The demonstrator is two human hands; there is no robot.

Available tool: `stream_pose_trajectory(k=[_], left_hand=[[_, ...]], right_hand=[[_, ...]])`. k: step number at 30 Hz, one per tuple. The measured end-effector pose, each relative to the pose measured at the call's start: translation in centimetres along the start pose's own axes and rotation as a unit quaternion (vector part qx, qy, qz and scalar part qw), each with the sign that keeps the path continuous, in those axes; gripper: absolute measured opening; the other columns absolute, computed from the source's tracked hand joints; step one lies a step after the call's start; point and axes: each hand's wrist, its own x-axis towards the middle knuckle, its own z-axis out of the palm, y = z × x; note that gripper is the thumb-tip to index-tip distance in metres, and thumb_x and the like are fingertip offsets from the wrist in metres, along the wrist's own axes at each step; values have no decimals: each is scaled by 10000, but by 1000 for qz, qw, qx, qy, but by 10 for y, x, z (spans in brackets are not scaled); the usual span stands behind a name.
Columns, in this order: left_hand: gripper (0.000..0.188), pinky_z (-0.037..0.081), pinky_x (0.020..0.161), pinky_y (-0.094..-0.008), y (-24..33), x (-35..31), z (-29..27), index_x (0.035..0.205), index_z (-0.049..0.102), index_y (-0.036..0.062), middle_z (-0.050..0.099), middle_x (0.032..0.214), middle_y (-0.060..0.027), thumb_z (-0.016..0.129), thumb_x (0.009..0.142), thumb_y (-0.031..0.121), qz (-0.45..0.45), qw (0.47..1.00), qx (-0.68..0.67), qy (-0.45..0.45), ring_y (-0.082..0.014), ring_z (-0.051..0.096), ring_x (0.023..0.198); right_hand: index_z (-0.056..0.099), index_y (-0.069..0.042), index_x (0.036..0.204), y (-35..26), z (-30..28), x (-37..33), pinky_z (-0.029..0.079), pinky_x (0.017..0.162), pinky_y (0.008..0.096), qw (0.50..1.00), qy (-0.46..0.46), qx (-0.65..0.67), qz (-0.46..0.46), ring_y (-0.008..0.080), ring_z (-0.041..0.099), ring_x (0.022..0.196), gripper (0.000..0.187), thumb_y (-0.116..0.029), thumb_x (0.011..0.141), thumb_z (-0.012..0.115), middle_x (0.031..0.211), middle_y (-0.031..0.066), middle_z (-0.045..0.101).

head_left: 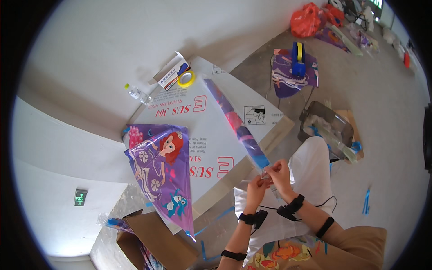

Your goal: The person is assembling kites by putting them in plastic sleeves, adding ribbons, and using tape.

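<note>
Beside the near edge of the desk (211,146), left fingers (257,182) and right fingers (276,169) pinch closed on a slim clear-wrapped package (234,123).

Slim packet (235,122), end half-hidden (by fingers (281,166)), carton (163,240) cut off

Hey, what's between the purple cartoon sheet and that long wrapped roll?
In the head view, only bare printed tabletop lies between the purple cartoon sheet and the wrapped roll.

Lettering (180,109) stands on tabletop (211,135) and white carton (171,74) — a green sign (80,197) on the wall (49,189).
</note>
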Motion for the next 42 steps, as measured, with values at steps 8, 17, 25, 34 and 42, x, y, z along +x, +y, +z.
stream_pose_trajectory(k=[8, 17, 25, 34, 42], left_hand=[[293, 554, 828, -298, -30, 0, -15, 1188, 581, -58, 674, 1091, -126, 558, 946, 105, -70, 982, -174, 36, -193, 673, 949], [273, 560, 791, -268, -8, -9, -17, 1158, 597, -65, 691, 1058, -120, 548, 953, 107, -82, 975, -204, 26, -189, 680, 938], [234, 557, 768, -272, -1, -11, -17, 1116, 615, -52, 699, 1005, -130, 572, 936, 90, -58, 987, -145, 19, -194, 690, 911], [158, 551, 718, -262, -4, -13, -23, 1003, 626, -15, 712, 925, -92, 635, 888, 94, -85, 992, -86, -23, -152, 695, 883], [209, 486, 638, -365, 9, -38, -14, 958, 601, 68, 602, 844, -92, 584, 767, -16, 116, 895, 363, 235, -282, 601, 736]], right_hand=[[525, -3, 1093, 21, -8, -9, 550, 770, 281, 963, -182, -120, -159, 195, 640, 921, 337, 98, 789, 630, 1044, 109, 560], [515, -30, 1061, -9, -28, -11, 497, 787, 357, 912, -257, -178, -264, 306, 569, 936, 372, 84, 735, 655, 1044, 136, 514], [502, -49, 1116, -2, -30, -6, 488, 734, 314, 916, -237, -221, -236, 217, 573, 919, 493, -1, 703, 766, 1073, 99, 533], [557, -18, 1121, 11, -20, 20, 487, 730, 263, 974, -208, 20, 89, 162, 626, 925, 452, -182, 761, 774, 1069, 84, 616], [693, -63, 978, 15, -27, 24, 443, 675, 213, 943, -258, -62, 203, 74, 639, 816, 204, -241, 880, 677, 838, 16, 692]])
